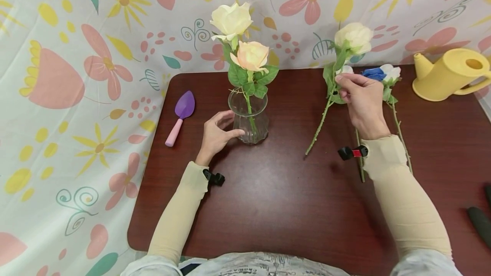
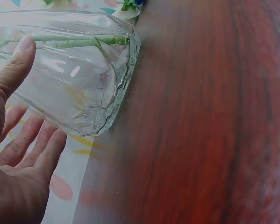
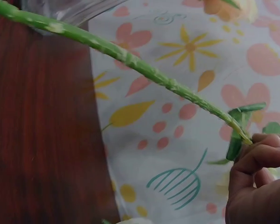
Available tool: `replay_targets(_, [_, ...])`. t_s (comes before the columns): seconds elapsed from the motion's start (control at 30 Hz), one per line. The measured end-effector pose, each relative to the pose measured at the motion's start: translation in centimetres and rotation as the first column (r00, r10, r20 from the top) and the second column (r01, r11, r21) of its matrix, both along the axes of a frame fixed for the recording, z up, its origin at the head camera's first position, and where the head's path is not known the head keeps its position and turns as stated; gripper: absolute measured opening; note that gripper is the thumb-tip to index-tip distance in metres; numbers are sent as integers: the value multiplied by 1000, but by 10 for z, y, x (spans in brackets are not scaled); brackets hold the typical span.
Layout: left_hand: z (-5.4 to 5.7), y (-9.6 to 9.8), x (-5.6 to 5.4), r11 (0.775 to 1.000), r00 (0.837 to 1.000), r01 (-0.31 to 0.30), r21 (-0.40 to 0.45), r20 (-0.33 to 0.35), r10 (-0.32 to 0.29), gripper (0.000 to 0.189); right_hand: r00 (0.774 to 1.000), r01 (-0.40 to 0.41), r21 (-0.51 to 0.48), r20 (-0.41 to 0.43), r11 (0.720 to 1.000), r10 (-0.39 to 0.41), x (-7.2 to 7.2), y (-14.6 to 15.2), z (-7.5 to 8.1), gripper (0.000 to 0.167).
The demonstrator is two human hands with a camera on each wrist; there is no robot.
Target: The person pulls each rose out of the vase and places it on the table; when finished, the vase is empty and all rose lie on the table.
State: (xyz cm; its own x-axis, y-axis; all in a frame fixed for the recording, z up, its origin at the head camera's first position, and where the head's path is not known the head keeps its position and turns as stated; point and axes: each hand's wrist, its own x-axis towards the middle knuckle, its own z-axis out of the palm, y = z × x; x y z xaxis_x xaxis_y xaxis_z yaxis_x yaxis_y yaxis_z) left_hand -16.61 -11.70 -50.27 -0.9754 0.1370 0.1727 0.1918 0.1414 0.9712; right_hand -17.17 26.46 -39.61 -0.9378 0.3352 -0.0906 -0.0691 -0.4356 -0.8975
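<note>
A clear glass vase (image 1: 251, 118) stands on the table, holding a white rose (image 1: 232, 20) and a peach rose (image 1: 251, 56) upright. My left hand (image 1: 219, 135) is at the vase's left side, its thumb against the glass. In the left wrist view its fingers (image 2: 51, 147) are fairly straight beside the vase. My right hand (image 1: 362, 101) pinches the stem of another white rose (image 1: 353, 38) between thumb and fingers. That rose is raised, head up, its thorny stem (image 3: 144, 70) slanting down toward the table's middle.
Behind my right hand lie more flowers, among them a blue-and-white bloom (image 1: 379, 73). A yellow watering can (image 1: 441, 76) stands at the back right. A purple trowel (image 1: 183, 110) lies at left. Dark handles (image 1: 479, 225) show at the right edge. Floral cloth backs the table (image 1: 276, 208).
</note>
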Motion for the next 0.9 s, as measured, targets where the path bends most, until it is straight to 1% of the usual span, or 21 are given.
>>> replay_targets(0.17, [0, -1, 0, 1000, 1000, -1, -4, 8, 1, 65, 991, -104, 100, 91, 990, 95, -1, 9, -8, 7])
replay_targets(0.27, [1, 0, 1, 1000, 1000, -3, -9, 12, 3, 65, 981, -151, 158, 149, 976, 128, -2, 14, -12, 6])
replay_targets(0.4, [1, 0, 1, 1000, 1000, -5, -13, 15, 5, 66, 964, -205, 228, 218, 952, 155, -3, 20, -18, 11])
replay_targets(0.63, [2, 0, 1, 1000, 1000, -3, -4, 19, 3, 66, 930, -291, 307, 315, 906, 192, -10, 28, -29, 15])
replay_targets(0.83, [2, 0, 1, 1000, 1000, 5, 5, 15, -5, 66, 901, -358, 400, 384, 844, 200, -17, 32, -40, 25])
replay_targets(0.9, [2, 0, 1, 1000, 1000, 7, 7, 13, -7, 65, 894, -375, 412, 399, 830, 205, -19, 32, -43, 26])
